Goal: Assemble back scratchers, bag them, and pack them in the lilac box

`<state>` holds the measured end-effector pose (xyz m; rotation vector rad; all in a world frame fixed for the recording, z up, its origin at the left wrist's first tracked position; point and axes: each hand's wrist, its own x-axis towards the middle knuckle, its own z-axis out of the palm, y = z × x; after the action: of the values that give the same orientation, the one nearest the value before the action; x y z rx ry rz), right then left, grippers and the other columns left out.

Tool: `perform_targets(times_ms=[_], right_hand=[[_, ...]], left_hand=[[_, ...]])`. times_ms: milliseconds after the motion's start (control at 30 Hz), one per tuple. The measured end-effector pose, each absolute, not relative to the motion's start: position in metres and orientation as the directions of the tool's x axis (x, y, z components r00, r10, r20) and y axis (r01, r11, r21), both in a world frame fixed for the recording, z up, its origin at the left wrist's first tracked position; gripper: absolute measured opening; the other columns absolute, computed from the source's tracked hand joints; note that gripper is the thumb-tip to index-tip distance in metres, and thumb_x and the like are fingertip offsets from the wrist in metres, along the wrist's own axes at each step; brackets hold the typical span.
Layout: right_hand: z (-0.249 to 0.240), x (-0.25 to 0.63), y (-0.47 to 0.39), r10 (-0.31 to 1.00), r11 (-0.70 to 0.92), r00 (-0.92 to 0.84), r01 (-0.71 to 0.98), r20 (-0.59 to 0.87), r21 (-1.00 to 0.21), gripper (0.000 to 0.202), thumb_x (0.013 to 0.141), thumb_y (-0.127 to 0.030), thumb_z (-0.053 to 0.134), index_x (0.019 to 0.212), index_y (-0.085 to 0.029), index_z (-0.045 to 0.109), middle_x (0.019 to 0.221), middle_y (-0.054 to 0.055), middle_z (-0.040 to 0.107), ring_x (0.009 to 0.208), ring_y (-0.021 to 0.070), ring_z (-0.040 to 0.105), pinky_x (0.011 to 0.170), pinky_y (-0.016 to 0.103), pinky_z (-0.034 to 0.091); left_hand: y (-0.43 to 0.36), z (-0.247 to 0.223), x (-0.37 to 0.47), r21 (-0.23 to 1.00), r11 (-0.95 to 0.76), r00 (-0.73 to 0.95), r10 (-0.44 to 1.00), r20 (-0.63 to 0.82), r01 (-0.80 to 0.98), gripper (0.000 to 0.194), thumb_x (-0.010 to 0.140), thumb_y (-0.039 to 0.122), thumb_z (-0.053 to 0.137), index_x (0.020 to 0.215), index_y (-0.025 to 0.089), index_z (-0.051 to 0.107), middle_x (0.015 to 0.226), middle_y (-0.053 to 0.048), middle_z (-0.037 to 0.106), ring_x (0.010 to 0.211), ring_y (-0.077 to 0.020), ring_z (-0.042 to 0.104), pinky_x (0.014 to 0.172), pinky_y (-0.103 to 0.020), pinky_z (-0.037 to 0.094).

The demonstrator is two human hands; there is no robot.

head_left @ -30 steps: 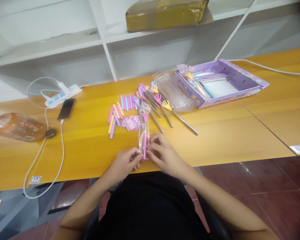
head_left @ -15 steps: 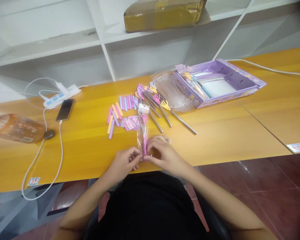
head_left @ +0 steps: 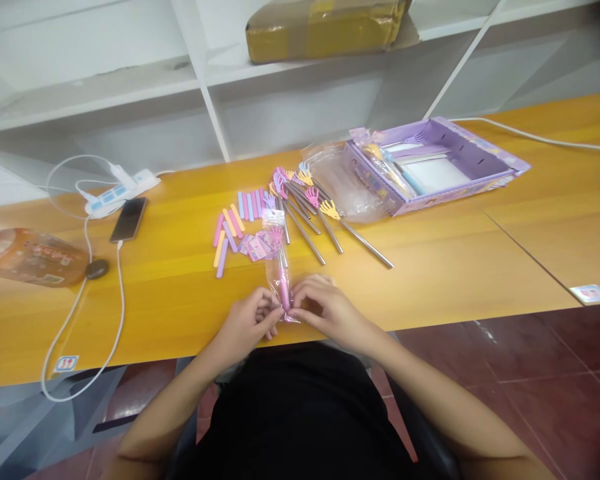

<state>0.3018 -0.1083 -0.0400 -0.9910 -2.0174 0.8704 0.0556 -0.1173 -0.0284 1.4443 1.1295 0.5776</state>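
A pink back scratcher (head_left: 285,287) lies inside a clear plastic bag (head_left: 272,270), its hand-shaped head away from me and its pink handle towards me. My left hand (head_left: 254,317) pinches the bag's near end from the left, thumb against curled fingers. From the right, my right hand (head_left: 325,307) is closed on the same end with thumb and forefinger. Beyond the bag lie small printed cards (head_left: 258,247), several coloured handle sleeves (head_left: 227,230) and a heap of back scratchers with bare metal rods (head_left: 307,233).
A purple display box (head_left: 500,175) with packed scratchers stands at the back right, loose clear bags (head_left: 347,187) beside it. On the left are a phone (head_left: 129,220), a power strip (head_left: 123,193), cables and an orange plastic container (head_left: 35,257). White shelves (head_left: 213,123) rise behind.
The bagged back scratcher has tilted, its far end swinging left over the cards. Both hands stay at its near end, with only slight finger movement.
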Motion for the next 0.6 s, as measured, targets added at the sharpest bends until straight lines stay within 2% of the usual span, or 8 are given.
perform_targets(times_ms=[100, 200, 267, 367, 600], right_hand=[[-0.0398, 0.3011, -0.1078, 0.837, 0.479, -0.455, 0.338, 0.305, -0.81, 0.019, 0.105, -0.038, 0.079, 0.097, -0.025, 0.069, 0.101, 0.003, 0.075, 0.098, 0.0229, 0.067, 0.098, 0.043, 0.046], [-0.0387, 0.3006, -0.1076, 0.831, 0.481, -0.463, 0.319, 0.308, -0.817, 0.021, 0.105, -0.039, 0.079, 0.095, -0.024, 0.068, 0.099, 0.003, 0.075, 0.095, 0.0218, 0.068, 0.098, 0.042, 0.047], [-0.0383, 0.3004, -0.1077, 0.834, 0.476, -0.46, 0.321, 0.304, -0.819, 0.023, 0.105, -0.041, 0.079, 0.095, -0.024, 0.068, 0.098, 0.003, 0.075, 0.093, 0.0217, 0.067, 0.096, 0.041, 0.048], [-0.0388, 0.3003, -0.108, 0.842, 0.464, -0.454, 0.331, 0.292, -0.822, 0.023, 0.105, -0.041, 0.078, 0.094, -0.024, 0.068, 0.095, 0.002, 0.073, 0.09, 0.021, 0.066, 0.093, 0.039, 0.047], [-0.0413, 0.2993, -0.109, 0.865, 0.417, -0.432, 0.337, 0.255, -0.844, 0.018, 0.105, -0.035, 0.078, 0.095, -0.024, 0.069, 0.092, 0.001, 0.073, 0.087, 0.0206, 0.065, 0.091, 0.037, 0.047]], left_hand=[[-0.1172, -0.0316, 0.0563, 0.959, 0.149, 0.392, 0.889, -0.236, 0.24, 0.043, 0.105, 0.049, 0.072, 0.13, 0.024, 0.048, 0.098, -0.002, 0.077, 0.073, -0.0165, 0.076, 0.069, -0.03, 0.063], [-0.1178, -0.0342, 0.0559, 0.967, 0.147, 0.405, 0.887, -0.221, 0.207, 0.065, 0.106, 0.044, 0.072, 0.155, 0.027, 0.033, 0.099, -0.002, 0.077, 0.078, -0.0175, 0.077, 0.075, -0.032, 0.064], [-0.1183, -0.0349, 0.0553, 0.968, 0.139, 0.422, 0.88, -0.217, 0.207, 0.074, 0.107, 0.042, 0.071, 0.164, 0.028, 0.026, 0.102, -0.002, 0.078, 0.081, -0.0178, 0.077, 0.078, -0.032, 0.064], [-0.1188, -0.0351, 0.0547, 0.967, 0.125, 0.439, 0.873, -0.214, 0.221, 0.075, 0.108, 0.041, 0.069, 0.168, 0.028, 0.026, 0.106, -0.004, 0.08, 0.085, -0.0185, 0.077, 0.08, -0.033, 0.064], [-0.1184, -0.0352, 0.0542, 0.962, 0.096, 0.416, 0.887, -0.199, 0.254, 0.07, 0.109, 0.041, 0.065, 0.169, 0.026, 0.031, 0.1, -0.003, 0.083, 0.078, -0.0185, 0.076, 0.078, -0.034, 0.064]])
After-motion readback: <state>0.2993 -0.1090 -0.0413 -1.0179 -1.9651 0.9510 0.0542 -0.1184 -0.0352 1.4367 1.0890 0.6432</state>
